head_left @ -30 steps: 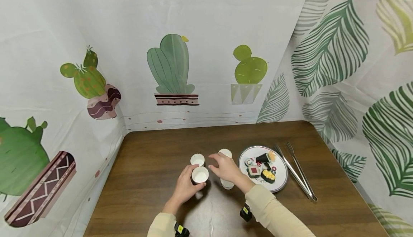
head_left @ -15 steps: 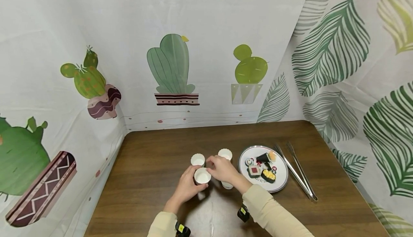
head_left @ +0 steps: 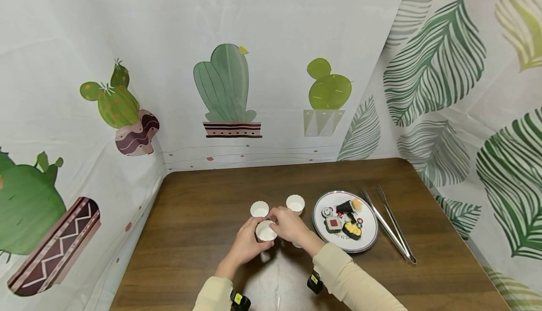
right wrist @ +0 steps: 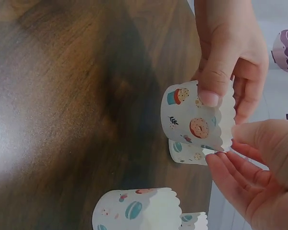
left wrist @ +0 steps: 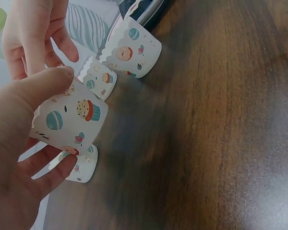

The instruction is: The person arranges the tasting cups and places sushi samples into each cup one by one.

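My left hand (head_left: 243, 245) grips a white paper baking cup (head_left: 264, 232), thumb on the near side and fingers round the far side. Cupcake and macaron prints cover the wall of this cup (left wrist: 69, 115), which has a scalloped rim. At that rim, the thumb and fingertips of my right hand (head_left: 290, 225) pinch the edge, as the right wrist view shows. Behind the held cup stands another baking cup (head_left: 259, 209), with a further one (head_left: 295, 203) to its right. A near-right cup (left wrist: 134, 50) is mostly hidden under my right hand in the head view.
Right of the cups lies a white plate (head_left: 367, 235) with a dark rim, bearing several sushi pieces (head_left: 352, 230). Metal tongs (head_left: 391, 226) lie beside it on the brown wooden table (head_left: 203, 207). Printed cloth (head_left: 275, 28) hangs behind the table.
My right hand has come left and down, over the near-right cup, and its fingers have closed in on the held cup's rim. The held cup has shifted slightly right.
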Demonstrator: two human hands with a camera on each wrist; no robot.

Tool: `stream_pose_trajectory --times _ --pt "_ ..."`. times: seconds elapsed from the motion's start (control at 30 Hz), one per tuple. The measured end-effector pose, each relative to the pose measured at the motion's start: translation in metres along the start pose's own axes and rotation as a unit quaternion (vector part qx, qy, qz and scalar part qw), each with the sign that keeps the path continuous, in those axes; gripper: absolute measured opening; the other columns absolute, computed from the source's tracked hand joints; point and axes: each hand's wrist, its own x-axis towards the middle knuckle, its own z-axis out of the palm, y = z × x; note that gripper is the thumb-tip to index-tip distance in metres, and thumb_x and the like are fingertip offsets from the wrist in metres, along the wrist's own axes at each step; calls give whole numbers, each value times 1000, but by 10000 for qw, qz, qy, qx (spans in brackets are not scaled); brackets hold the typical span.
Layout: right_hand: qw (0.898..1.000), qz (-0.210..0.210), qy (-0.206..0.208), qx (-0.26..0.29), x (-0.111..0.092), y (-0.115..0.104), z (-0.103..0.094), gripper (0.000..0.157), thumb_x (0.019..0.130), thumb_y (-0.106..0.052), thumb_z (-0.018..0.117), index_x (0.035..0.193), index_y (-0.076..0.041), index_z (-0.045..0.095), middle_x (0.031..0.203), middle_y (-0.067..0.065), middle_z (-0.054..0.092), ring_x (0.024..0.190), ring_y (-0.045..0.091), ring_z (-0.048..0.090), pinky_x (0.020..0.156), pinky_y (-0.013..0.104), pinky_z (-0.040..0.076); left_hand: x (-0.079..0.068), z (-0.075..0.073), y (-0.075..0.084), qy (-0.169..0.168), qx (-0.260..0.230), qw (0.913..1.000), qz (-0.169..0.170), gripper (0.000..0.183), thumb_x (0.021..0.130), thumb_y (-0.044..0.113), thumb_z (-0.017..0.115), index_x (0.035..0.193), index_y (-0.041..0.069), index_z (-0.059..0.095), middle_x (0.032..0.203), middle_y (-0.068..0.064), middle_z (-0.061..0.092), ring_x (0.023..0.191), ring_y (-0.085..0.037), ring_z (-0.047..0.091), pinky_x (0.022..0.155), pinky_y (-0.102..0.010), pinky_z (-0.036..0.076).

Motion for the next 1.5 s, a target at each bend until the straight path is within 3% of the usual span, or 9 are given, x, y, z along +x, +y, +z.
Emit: stream_pose_trajectory --times 0.27,0.63,1.23,1.5 --pt "9993 23 158 -339 1 1 8 11 74 -11 72 77 -12 61 67 -5 50 61 8 47 54 21 36 0 -1 1 -101 -30 9999 -20 64 63 25 82 117 5 54 114 -9 58 95 -25 58 79 -36 46" --pt "9967 -207 580 -526 2 -2 10 12 71 -2 68 70 -11 59 65 -2 53 61 13 53 54 25 41 -1 -3 5 -93 -3 10000 -8 65 62 22 82 118 6 55 112 -10 59 95 -25 58 78 -37 45" --pt "9978 89 462 -472 9 -5 7 12 71 -1 65 69 -12 60 64 -2 54 61 13 55 53 27 41 -1 -5 5 -207 19 9995 -218 67 63 26 81 121 14 51 112 -10 57 98 -24 55 81 -38 43" --pt "9982 151 434 -381 9 -4 7 12 71 -2 66 69 -12 61 65 -2 55 61 13 54 53 26 41 -4 -5 3 -74 78 9999 23 69 60 19 83 121 10 51 113 -12 56 99 -27 55 81 -40 44"
